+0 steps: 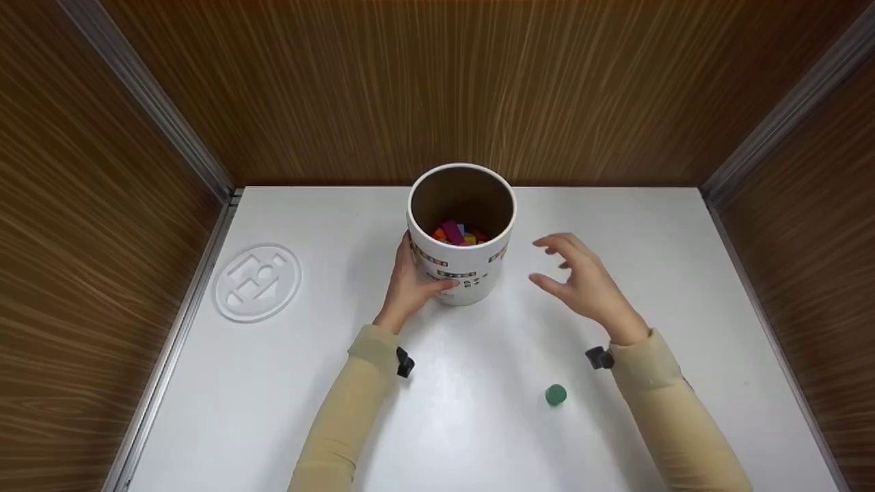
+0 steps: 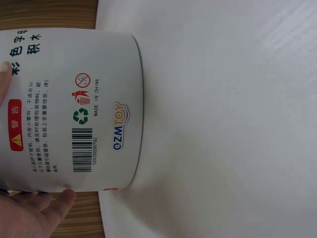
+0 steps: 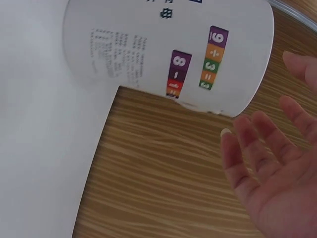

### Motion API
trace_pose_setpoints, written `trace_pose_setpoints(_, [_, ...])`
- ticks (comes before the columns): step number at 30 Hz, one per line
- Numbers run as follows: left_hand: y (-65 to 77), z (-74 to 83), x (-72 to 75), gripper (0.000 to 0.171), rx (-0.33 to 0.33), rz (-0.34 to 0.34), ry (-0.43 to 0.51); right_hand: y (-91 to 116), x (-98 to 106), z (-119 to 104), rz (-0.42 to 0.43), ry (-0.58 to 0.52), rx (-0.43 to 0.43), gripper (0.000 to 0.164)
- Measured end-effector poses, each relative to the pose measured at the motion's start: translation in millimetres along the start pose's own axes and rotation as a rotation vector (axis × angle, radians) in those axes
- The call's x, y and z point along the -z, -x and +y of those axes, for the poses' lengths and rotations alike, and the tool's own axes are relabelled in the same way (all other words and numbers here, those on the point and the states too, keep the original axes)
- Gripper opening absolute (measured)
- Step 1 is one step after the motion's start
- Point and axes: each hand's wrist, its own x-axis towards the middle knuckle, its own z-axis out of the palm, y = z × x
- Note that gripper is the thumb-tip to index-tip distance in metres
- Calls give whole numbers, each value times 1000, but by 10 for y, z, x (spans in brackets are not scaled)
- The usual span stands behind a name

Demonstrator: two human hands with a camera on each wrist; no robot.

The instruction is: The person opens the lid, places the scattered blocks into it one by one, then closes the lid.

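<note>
A white cardboard canister (image 1: pixel 472 292) stands upright and lidless near the back of the table, with colourful blocks (image 1: pixel 452 232) at its bottom. My left hand (image 1: pixel 408 283) grips its left side, thumb across the front and fingers round the side. In the left wrist view the canister (image 2: pixel 106 59) shows a barcode and printed labels, with fingers of the left hand (image 2: pixel 32 215) against it. To the right of the canister, my right hand (image 1: pixel 584 280) hovers apart from it, fingers loosely bent and holding nothing. The right wrist view shows this hand (image 3: pixel 277 173) beside the canister's printed wall (image 3: pixel 143 54).
A small green round piece (image 1: pixel 556 394) lies on the white table (image 1: pixel 478 424) near the right forearm. At the left lies a white disc (image 1: pixel 290 301) with shaped patterns. Wood-grain walls (image 1: pixel 342 89) enclose the back and both sides.
</note>
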Motion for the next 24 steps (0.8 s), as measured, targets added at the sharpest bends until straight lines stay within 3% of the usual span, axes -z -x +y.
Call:
trace_pose_setpoints(4, [4, 1, -5, 135, 21, -10, 5, 159, 32, 48, -73, 4, -41, 49])
trace_pose_setpoints(11, [3, -9, -9, 134, 16, -5, 7, 370, 24, 104, -325, 47, -139, 55])
trace_pose_setpoints(16, [1, -18, -9, 134, 9, -2, 11, 497, -82, 174, -441, 61, -144, 59])
trace_pose_setpoints(24, [8, -21, -11, 133, 2, 3, 18, 682, -283, 230, -627, 15, -242, 57])
